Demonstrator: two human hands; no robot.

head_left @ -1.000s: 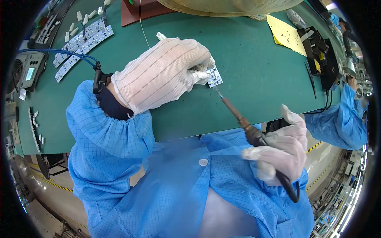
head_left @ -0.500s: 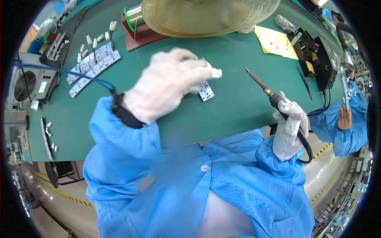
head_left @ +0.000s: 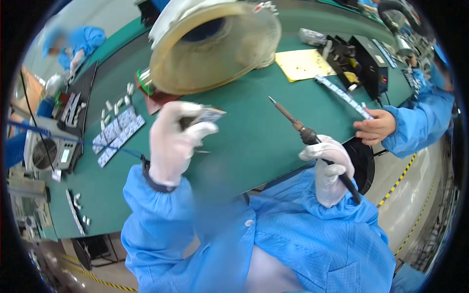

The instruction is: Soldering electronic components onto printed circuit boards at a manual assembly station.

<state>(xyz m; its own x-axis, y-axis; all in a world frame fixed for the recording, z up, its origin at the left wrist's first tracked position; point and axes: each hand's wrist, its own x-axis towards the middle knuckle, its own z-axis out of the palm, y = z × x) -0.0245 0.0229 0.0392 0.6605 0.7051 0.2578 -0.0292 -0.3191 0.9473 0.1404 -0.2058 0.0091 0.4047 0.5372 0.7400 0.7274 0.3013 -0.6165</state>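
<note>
At frame centre, my left hand (head_left: 173, 141) pinches a small circuit board (head_left: 207, 116). At right, my right hand (head_left: 330, 168) grips a soldering iron (head_left: 303, 132), tip raised.

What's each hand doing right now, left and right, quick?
Left hand: closed, holding a small circuit board raised above the green bench.
Right hand: closed around a soldering iron, tip raised off the bench.

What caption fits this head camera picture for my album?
Gloved left hand lifts a small circuit board while the right hand holds a soldering iron above a green table.
</note>
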